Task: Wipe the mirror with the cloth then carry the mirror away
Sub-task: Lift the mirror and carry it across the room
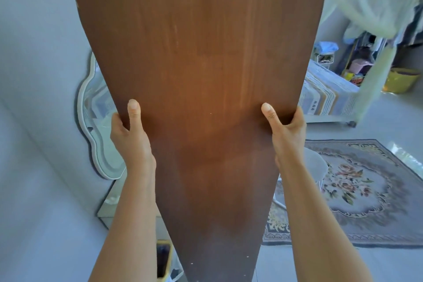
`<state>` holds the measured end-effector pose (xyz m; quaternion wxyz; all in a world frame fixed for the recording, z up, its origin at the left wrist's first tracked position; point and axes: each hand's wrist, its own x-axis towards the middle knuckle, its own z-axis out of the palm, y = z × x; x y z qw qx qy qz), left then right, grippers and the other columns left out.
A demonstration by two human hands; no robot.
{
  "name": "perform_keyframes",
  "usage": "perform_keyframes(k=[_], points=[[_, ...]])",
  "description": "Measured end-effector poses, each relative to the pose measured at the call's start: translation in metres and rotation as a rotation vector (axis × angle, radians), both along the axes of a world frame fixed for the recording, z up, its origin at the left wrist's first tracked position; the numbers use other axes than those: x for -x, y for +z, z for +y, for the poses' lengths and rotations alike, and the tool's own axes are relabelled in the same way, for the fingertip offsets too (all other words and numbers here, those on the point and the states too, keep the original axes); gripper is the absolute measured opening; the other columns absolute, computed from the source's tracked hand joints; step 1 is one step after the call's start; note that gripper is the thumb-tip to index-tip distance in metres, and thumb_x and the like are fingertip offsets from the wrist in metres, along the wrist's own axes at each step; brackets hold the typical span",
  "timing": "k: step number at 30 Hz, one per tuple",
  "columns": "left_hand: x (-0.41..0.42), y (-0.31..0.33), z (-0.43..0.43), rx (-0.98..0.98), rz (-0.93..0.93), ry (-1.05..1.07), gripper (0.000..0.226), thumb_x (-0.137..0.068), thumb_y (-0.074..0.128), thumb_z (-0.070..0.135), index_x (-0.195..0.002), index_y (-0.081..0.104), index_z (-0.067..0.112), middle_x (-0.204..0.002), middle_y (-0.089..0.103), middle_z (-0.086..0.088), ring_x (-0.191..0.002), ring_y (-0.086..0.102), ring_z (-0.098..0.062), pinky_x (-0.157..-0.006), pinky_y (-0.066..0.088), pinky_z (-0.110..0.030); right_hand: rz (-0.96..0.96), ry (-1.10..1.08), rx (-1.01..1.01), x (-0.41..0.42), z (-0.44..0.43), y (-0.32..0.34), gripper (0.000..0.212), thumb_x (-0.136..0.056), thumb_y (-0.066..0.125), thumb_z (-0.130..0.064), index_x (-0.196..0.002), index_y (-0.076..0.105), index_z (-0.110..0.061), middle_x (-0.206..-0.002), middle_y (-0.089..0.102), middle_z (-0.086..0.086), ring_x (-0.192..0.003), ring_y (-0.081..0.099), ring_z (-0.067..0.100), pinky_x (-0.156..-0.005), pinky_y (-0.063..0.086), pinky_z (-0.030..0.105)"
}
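Note:
The mirror (199, 64) fills the middle of the head view, upright, with its brown wooden back toward me; its glass side is hidden. My left hand (130, 135) grips its left edge, thumb flat on the wood and fingers wrapped behind. My right hand (286, 133) grips the right edge the same way at about the same height. No cloth is in view.
A second wavy white-framed mirror (91, 121) leans on the left wall above a small white table (109, 204). A floral rug (357, 190) lies on the floor at right. Behind it stand a bed (325, 94), a yellow basket (400, 80) and cluttered shelves (361, 59).

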<state>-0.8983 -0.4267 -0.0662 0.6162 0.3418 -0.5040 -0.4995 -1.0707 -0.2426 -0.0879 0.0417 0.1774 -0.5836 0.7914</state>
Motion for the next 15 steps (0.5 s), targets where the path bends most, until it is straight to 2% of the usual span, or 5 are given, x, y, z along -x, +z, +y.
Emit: perform_keyframes(k=[5,9,12,13,15], points=[[0.008,-0.005,-0.02,0.042,-0.05,-0.04,0.013,-0.088,0.056,0.062,-0.082,0.054,0.05,-0.084,0.061,0.038,-0.077,0.053,0.028,-0.07,0.04,0.003,-0.004,-0.032,-0.042,0.006,-0.009,0.004,0.05,-0.07,0.082,-0.045,-0.11,0.062,-0.022,-0.101,0.072,-0.015,-0.093,0.066,-0.004,-0.081,0.053,0.015],[0.018,-0.007,-0.045,0.044,-0.079,-0.092,0.016,-0.089,0.055,0.062,-0.092,0.057,0.046,-0.091,0.058,0.031,-0.083,0.054,0.023,-0.083,0.039,-0.01,-0.032,-0.084,-0.109,-0.001,-0.014,0.003,0.049,-0.066,0.079,-0.059,-0.104,0.059,-0.036,-0.105,0.069,-0.016,-0.097,0.064,-0.004,-0.089,0.051,0.025],[0.024,-0.008,-0.059,0.023,-0.117,-0.163,0.056,-0.089,0.053,0.064,-0.127,0.058,0.024,-0.129,0.059,0.012,-0.121,0.053,-0.003,-0.107,0.038,-0.028,-0.036,-0.116,-0.155,-0.01,-0.015,0.0,0.039,-0.067,0.075,-0.063,-0.094,0.053,-0.045,-0.099,0.065,-0.024,-0.093,0.06,-0.011,-0.086,0.046,0.021],[0.024,-0.007,-0.06,-0.003,-0.13,-0.182,0.07,-0.088,0.053,0.065,-0.141,0.049,0.019,-0.145,0.051,0.006,-0.134,0.046,-0.011,-0.114,0.034,-0.032,-0.027,-0.126,-0.166,-0.015,-0.015,0.0,0.035,-0.07,0.074,-0.062,-0.091,0.051,-0.046,-0.095,0.062,-0.029,-0.088,0.057,-0.018,-0.082,0.043,0.016],[0.022,-0.005,-0.06,-0.044,-0.138,-0.21,0.081,-0.089,0.051,0.065,-0.151,0.034,0.016,-0.157,0.036,0.001,-0.145,0.034,-0.015,-0.118,0.027,-0.033,-0.003,-0.137,-0.187,-0.023,-0.012,0.0,0.035,-0.076,0.071,-0.057,-0.097,0.048,-0.041,-0.09,0.052,-0.035,-0.082,0.052,-0.025,-0.077,0.037,0.009]])
